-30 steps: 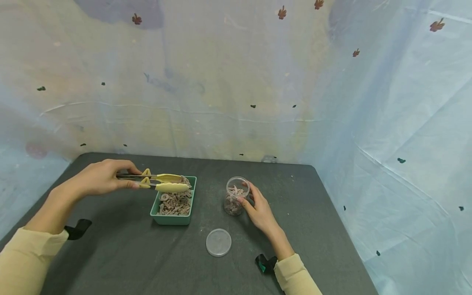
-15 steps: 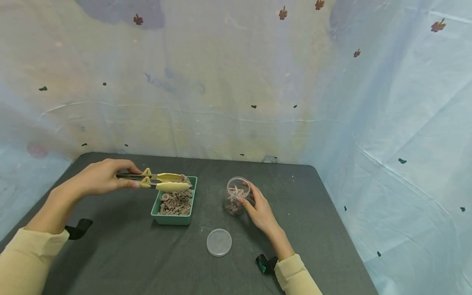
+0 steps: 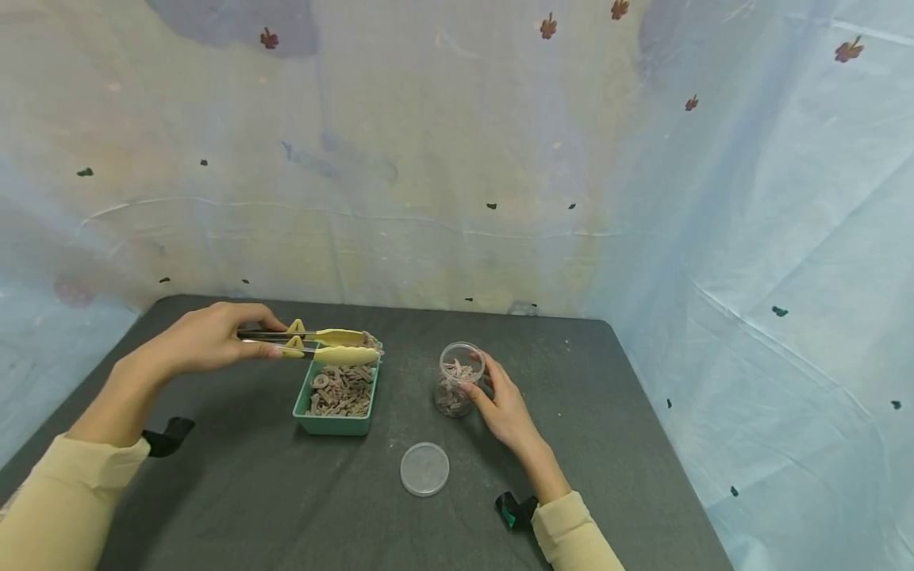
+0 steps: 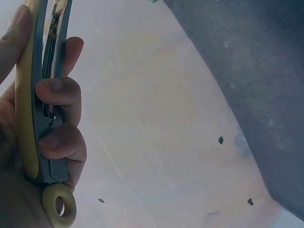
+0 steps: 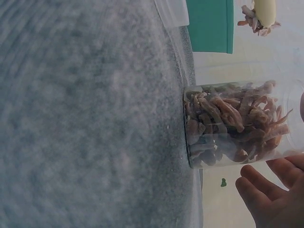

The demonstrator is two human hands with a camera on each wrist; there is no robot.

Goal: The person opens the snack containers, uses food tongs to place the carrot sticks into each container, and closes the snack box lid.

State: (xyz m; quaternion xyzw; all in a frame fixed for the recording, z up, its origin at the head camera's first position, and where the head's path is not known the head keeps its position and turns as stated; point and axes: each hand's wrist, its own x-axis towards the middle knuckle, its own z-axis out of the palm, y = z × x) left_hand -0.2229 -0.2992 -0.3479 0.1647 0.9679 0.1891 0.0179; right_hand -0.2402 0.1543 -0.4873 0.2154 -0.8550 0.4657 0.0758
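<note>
My left hand (image 3: 214, 337) grips yellow-tipped metal tongs (image 3: 343, 355) above the far end of a green tray (image 3: 332, 427). Brownish-grey dried strips (image 3: 341, 394) fill the tray, and a bunch of them (image 5: 256, 23) is pinched in the tongs' tips. In the left wrist view, fingers curl round the tongs' handle (image 4: 28, 95), with a yellow ring at its end. A clear plastic jar (image 3: 453, 396) stands upright on the table, holding more strips (image 5: 232, 118). My right hand (image 3: 503, 404) holds this jar near its rim, thumb on the near side.
A round clear lid (image 3: 424, 469) lies flat on the dark table (image 3: 300, 507), in front of the jar and tray. Plastic sheeting (image 3: 400, 159) hangs behind the table and along its right side. Black straps (image 3: 516, 511) show by the wrists.
My left hand has moved slightly right and away with the tongs, which carry strips over the tray's far right corner. The right hand and jar stay put.
</note>
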